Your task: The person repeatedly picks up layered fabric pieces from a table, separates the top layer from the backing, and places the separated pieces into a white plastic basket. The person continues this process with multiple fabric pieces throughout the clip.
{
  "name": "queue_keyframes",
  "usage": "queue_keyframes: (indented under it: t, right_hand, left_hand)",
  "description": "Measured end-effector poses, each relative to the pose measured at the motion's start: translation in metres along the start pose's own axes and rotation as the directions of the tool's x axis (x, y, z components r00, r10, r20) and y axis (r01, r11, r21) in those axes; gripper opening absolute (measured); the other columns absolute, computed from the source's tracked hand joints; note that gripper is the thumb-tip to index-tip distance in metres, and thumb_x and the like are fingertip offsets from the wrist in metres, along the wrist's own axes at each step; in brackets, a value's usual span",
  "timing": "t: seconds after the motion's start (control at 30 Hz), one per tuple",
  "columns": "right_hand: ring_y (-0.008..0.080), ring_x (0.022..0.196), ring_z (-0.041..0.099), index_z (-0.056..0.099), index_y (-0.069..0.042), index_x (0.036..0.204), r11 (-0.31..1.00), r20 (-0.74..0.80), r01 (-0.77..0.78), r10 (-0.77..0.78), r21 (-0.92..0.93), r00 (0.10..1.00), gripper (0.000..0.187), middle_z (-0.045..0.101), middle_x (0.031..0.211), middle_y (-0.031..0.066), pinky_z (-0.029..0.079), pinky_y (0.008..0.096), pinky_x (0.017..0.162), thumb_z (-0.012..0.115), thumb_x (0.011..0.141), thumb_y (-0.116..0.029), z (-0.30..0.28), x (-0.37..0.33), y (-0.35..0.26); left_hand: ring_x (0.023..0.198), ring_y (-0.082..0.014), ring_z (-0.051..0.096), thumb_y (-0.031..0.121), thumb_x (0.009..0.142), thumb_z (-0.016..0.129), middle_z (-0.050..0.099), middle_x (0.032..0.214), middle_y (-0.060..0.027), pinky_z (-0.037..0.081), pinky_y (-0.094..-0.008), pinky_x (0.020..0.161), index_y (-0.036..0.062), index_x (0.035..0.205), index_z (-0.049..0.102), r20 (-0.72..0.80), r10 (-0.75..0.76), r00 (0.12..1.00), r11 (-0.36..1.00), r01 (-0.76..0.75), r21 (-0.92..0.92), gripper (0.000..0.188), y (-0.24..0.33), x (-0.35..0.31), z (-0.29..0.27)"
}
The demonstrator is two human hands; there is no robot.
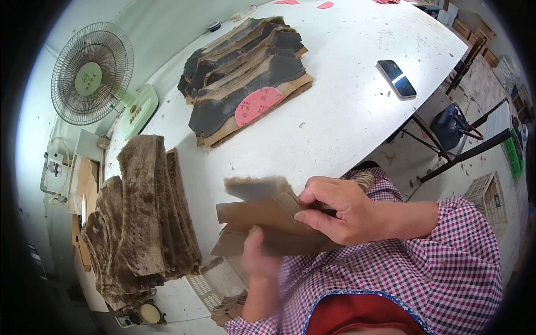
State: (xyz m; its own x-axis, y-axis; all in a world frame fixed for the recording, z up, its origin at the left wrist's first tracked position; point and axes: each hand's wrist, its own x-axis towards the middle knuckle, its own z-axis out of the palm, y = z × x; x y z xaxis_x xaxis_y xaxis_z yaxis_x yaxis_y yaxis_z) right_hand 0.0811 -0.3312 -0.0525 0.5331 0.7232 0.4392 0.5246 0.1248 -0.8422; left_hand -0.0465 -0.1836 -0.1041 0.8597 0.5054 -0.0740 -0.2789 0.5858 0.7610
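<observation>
My right hand [346, 209] pinches the right end of a folded brown sheet piece [251, 215] between thumb and fingers, over the table's near edge. The piece looks like stiff fabric or card, with several layers. My left hand [262, 254] is smeared by motion; its thumb lies against the lower layer, and its other fingers cannot be made out. Just beyond the held piece lies a grey-backed piece with a fuzzy brown edge [254, 188]. To the left, a thick stack of brown fur fabric pieces [142, 212] hangs over the table edge.
Dark-backed fur pieces [245, 78] lie in overlapping rows on the white table [346, 111], a pink paper pattern [258, 105] on top. A phone [397, 79] lies at right. A fan [89, 75] stands at left. Below are a chair [466, 145] and a plastic crate [486, 195].
</observation>
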Motion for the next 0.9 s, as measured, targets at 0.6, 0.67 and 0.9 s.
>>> queue_keyframes:
  t: [0.6,0.67,0.9]
  right_hand:
    - [0.0227,0.057,0.052,0.056,-0.002,0.082,0.999,-0.015,-0.03,0.03,0.024,0.999,0.017,0.056,0.069,0.0122,0.042,0.0328,0.052,0.066,0.089,-0.013,-0.004,0.01,-0.006]
    - [0.0188,0.057,0.05,0.056,-0.002,0.08,0.992,0.004,-0.097,0.097,0.079,0.995,0.017,0.054,0.066,0.0105,0.041,0.0315,0.053,0.065,0.09,-0.013,-0.007,0.014,-0.007]
    - [0.0052,0.065,0.045,0.057,-0.002,0.075,0.823,-0.236,-0.185,0.357,0.537,0.904,0.02,0.05,0.067,-0.0036,0.039,0.0238,0.056,0.057,0.091,-0.014,-0.014,0.046,0.008]
  left_hand:
    - [0.127,-0.0296,0.047,0.028,0.085,0.046,0.05,0.135,-0.0169,0.035,-0.0411,0.109,-0.002,0.137,0.042,0.125,-0.065,0.99,0.997,0.059,0.051,0.061,-0.002,0.001,0.011]
    - [0.13,-0.0319,0.045,0.029,0.086,0.051,0.046,0.14,-0.0172,0.035,-0.0448,0.109,-0.0024,0.141,0.037,0.109,-0.122,0.986,0.992,0.119,0.038,0.065,0.001,0.002,0.015]
    - [0.122,-0.0313,0.052,0.029,0.08,0.053,0.051,0.136,-0.0165,0.042,-0.0423,0.103,-0.0022,0.138,0.041,0.232,0.027,0.972,0.983,0.017,-0.185,0.067,-0.023,0.004,0.0]
